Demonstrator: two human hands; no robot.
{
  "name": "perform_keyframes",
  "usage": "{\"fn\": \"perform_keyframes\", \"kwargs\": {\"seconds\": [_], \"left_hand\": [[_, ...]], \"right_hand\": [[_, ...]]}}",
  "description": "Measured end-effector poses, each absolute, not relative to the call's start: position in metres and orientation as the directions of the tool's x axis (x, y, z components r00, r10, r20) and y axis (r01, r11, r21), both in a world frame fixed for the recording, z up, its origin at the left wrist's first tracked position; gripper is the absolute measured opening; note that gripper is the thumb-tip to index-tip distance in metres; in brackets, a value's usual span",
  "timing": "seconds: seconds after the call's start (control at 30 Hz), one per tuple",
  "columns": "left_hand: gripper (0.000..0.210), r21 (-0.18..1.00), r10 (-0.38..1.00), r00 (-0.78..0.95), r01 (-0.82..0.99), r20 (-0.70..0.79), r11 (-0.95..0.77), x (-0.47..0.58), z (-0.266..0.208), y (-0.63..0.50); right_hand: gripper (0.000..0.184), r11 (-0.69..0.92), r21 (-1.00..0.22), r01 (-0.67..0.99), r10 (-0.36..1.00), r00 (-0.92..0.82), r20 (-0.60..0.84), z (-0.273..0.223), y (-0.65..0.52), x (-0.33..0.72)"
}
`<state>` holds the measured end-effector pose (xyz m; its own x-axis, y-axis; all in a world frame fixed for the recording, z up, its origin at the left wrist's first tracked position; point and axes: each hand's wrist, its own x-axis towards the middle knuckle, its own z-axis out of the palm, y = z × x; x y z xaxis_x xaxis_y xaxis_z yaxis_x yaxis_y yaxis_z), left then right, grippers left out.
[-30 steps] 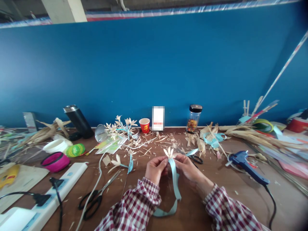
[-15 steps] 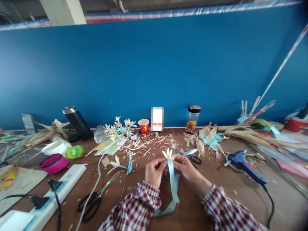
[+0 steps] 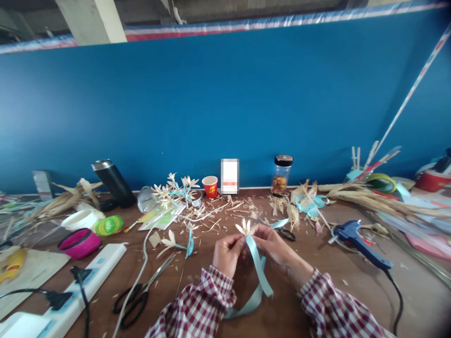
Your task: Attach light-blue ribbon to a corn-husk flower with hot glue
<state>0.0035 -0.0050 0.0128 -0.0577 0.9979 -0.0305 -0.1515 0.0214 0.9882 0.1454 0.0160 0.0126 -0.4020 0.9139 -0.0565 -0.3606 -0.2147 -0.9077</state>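
Between my two hands, above the middle of the table, is a small pale flower (image 3: pixel 244 227) that looks made of dried husk. My left hand (image 3: pixel 226 252) pinches just under its petals; the stem is hidden by the fingers. My right hand (image 3: pixel 274 246) grips a light blue ribbon (image 3: pixel 258 264) at the flower's base, its fingers meeting the left ones. From there the ribbon hangs down, one end loose and another length curling onto the table. A similar flower with blue ribbon on its stem (image 3: pixel 170 240) lies to the left of my hands.
Black-handled scissors (image 3: pixel 136 300) and a white power strip (image 3: pixel 102 267) lie at left. A blue glue gun (image 3: pixel 361 239) rests at right. Behind stand finished-looking flowers (image 3: pixel 178 190), a red paper cup (image 3: pixel 210 187), a lidded jar (image 3: pixel 281 176) and a dark flask (image 3: pixel 114 183). Husk scraps (image 3: pixel 232 204) litter the table.
The ribbon's hanging end has swung to the right, away from the lower length. The flower tips slightly left. Both hands keep their hold in nearly the same place.
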Motion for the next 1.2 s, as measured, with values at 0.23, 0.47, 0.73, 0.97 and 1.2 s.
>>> {"fn": "perform_keyframes", "kwargs": {"seconds": [0.23,0.47,0.73,0.97,1.2], "left_hand": [[0.031,0.994,1.0,-0.012,-0.104,-0.024,0.022,0.004,0.011,-0.006],[0.034,0.995,1.0,-0.011,-0.097,-0.006,0.005,0.007,0.008,-0.007],[0.031,0.999,0.998,-0.065,-0.046,-0.01,0.007,0.0,0.006,-0.002],[0.027,0.996,0.997,-0.055,-0.073,-0.053,0.049,0.0,0.01,-0.003],[0.037,0.948,0.977,-0.048,-0.258,-0.206,0.187,-0.001,0.005,0.0]], "right_hand": [[0.031,-0.237,-0.891,-0.387,0.908,-0.414,-0.061,0.009,0.016,0.143],[0.031,-0.229,-0.911,-0.344,0.925,-0.368,-0.093,0.009,0.014,0.139],[0.035,-0.208,-0.949,-0.235,0.932,-0.342,-0.12,0.021,0.013,0.145],[0.03,-0.053,-0.996,-0.074,0.941,-0.336,-0.025,0.014,0.014,0.143],[0.025,0.022,-0.996,-0.088,0.945,-0.324,0.049,0.003,0.017,0.141]]}}
